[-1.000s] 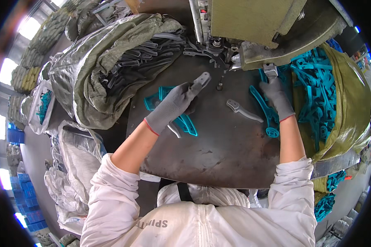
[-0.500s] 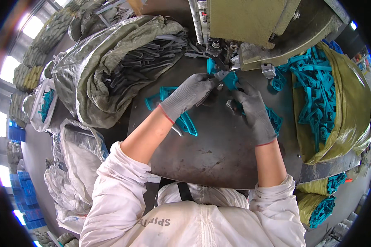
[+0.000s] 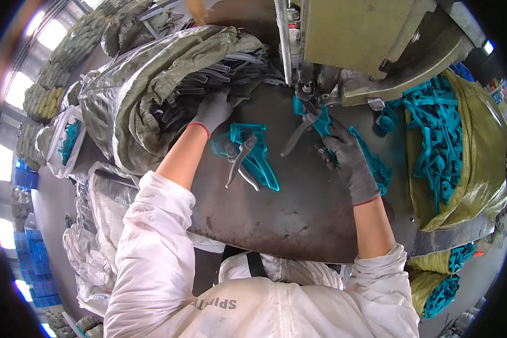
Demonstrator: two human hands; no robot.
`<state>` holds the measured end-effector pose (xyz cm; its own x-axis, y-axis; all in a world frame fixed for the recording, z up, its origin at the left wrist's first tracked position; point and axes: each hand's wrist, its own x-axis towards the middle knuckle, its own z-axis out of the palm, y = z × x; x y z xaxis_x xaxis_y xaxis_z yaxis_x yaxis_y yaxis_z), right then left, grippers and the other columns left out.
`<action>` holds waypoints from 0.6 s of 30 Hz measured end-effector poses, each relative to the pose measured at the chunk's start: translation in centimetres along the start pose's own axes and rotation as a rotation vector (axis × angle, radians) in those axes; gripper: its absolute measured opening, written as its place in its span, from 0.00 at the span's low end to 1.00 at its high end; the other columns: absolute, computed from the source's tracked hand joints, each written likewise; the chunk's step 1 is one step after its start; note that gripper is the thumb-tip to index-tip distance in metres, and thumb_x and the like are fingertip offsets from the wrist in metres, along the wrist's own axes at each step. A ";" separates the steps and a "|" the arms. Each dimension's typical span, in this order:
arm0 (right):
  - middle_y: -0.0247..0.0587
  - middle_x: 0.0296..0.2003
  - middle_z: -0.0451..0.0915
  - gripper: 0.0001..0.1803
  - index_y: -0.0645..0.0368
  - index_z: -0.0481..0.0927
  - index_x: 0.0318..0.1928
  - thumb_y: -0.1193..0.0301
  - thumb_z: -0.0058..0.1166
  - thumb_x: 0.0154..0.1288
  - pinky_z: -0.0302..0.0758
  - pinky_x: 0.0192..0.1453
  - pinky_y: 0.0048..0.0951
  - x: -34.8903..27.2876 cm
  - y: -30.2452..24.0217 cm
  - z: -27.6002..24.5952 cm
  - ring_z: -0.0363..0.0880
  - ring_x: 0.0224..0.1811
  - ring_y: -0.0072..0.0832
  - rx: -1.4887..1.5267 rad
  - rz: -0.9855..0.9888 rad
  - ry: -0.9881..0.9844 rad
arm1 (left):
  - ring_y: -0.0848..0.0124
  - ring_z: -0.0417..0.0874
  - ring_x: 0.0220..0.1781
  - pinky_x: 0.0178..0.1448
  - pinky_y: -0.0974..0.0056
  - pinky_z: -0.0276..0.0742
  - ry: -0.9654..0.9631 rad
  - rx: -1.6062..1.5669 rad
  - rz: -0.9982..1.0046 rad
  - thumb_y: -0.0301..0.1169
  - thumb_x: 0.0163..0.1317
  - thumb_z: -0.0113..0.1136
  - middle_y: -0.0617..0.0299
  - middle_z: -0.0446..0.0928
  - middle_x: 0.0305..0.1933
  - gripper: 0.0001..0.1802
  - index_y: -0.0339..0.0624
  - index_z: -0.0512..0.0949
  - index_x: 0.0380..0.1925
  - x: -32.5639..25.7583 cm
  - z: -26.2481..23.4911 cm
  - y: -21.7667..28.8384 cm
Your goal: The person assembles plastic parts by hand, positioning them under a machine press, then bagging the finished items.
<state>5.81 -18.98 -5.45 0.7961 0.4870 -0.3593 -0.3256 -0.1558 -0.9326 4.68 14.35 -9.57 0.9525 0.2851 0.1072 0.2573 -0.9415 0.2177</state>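
My right hand (image 3: 343, 152), in a grey glove, grips a teal handle piece (image 3: 320, 119) with a metal blade (image 3: 296, 136) and holds it up against the foot of the olive-green press machine (image 3: 366, 45). My left hand (image 3: 215, 108), gloved too, reaches left into the open silvery sack (image 3: 146, 79) and touches the grey metal parts (image 3: 208, 79) piled in it; its grip is not visible. Between my hands, a pair of metal blades (image 3: 239, 163) lies on teal handles (image 3: 259, 158) on the dark steel worktable (image 3: 298, 219).
A yellow-green sack (image 3: 479, 169) full of teal handles (image 3: 439, 135) stands at the right. More teal handles (image 3: 377, 163) lie on the table beside my right hand. Further sacks (image 3: 67, 141) and plastic bags crowd the left side; blue crates (image 3: 22, 174) stand far left.
My left hand has left the machine and moved left to the sack of metal parts. My right hand stays at the press with the teal piece.
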 end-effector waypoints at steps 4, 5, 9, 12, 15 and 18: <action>0.32 0.26 0.74 0.24 0.53 0.68 0.60 0.72 0.49 0.60 0.66 0.20 0.19 -0.1 -0.4 0.5 0.69 0.19 0.16 0.059 0.005 0.055 | 0.56 0.81 0.42 0.47 0.57 0.76 -0.085 -0.382 -0.072 0.39 0.61 0.51 0.46 0.79 0.39 0.21 0.44 0.72 0.53 -1.4 -1.1 -0.6; 0.32 0.26 0.74 0.23 0.54 0.69 0.58 0.71 0.49 0.60 0.66 0.20 0.20 -0.3 -0.8 0.6 0.69 0.20 0.16 0.063 -0.009 0.050 | 0.61 0.81 0.40 0.44 0.60 0.77 -0.100 -0.658 -0.087 0.36 0.62 0.51 0.48 0.79 0.36 0.21 0.44 0.71 0.55 -2.2 -1.3 -0.8; 0.33 0.26 0.75 0.21 0.55 0.71 0.56 0.70 0.50 0.61 0.66 0.20 0.20 -1.2 -1.4 0.1 0.69 0.19 0.17 -0.012 -0.008 0.057 | 0.74 0.78 0.38 0.40 0.70 0.76 -0.238 -1.093 -0.179 0.29 0.61 0.51 0.54 0.77 0.44 0.24 0.37 0.68 0.58 -5.6 -5.6 4.4; 0.34 0.27 0.76 0.20 0.56 0.71 0.55 0.69 0.49 0.61 0.66 0.20 0.19 -1.5 -1.2 -0.1 0.70 0.19 0.17 -0.058 0.006 0.027 | 0.77 0.77 0.32 0.33 0.74 0.72 -0.167 -1.025 -0.209 0.28 0.59 0.54 0.57 0.76 0.34 0.23 0.36 0.70 0.56 -6.5 -7.2 6.4; 0.33 0.28 0.77 0.26 0.56 0.67 0.60 0.70 0.49 0.59 0.63 0.22 0.16 -1.5 -0.7 -0.1 0.67 0.20 0.14 -0.074 0.037 0.038 | 0.83 0.68 0.21 0.24 0.75 0.61 -0.553 -0.887 -0.181 0.36 0.62 0.56 0.72 0.69 0.21 0.15 0.36 0.75 0.42 -6.8 -8.0 7.7; 0.33 0.28 0.76 0.27 0.55 0.66 0.61 0.70 0.48 0.60 0.64 0.21 0.15 -1.2 0.0 -0.1 0.67 0.19 0.14 0.026 0.045 -0.007 | 0.83 0.67 0.21 0.24 0.76 0.61 -0.584 -0.965 -0.174 0.44 0.65 0.53 0.71 0.69 0.21 0.18 0.37 0.75 0.36 -7.6 -9.1 10.1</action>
<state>4.89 -19.67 -5.02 0.7764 0.4864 -0.4008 -0.3743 -0.1557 -0.9141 -1.49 4.33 0.60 0.9114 0.0329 -0.4102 0.4011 -0.2941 0.8675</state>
